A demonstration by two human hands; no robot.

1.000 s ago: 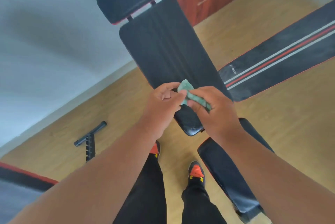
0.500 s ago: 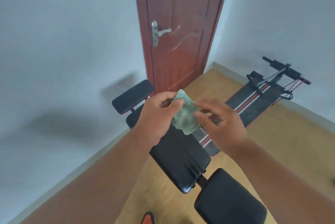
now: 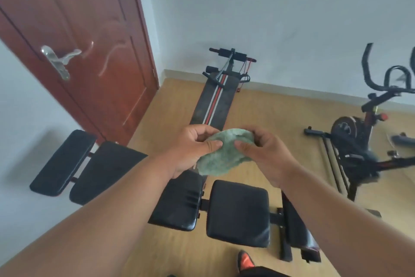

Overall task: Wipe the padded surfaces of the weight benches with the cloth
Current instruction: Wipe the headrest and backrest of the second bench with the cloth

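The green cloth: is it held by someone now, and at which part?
Yes. Both hands hold the green cloth above the bench pads: the left hand pinches its upper left edge, the right hand grips its upper right edge. The rest hangs loose.

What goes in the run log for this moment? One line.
cloth: held in both hands, above bench | left hand: pinching | right hand: pinching | bench pads: not touched
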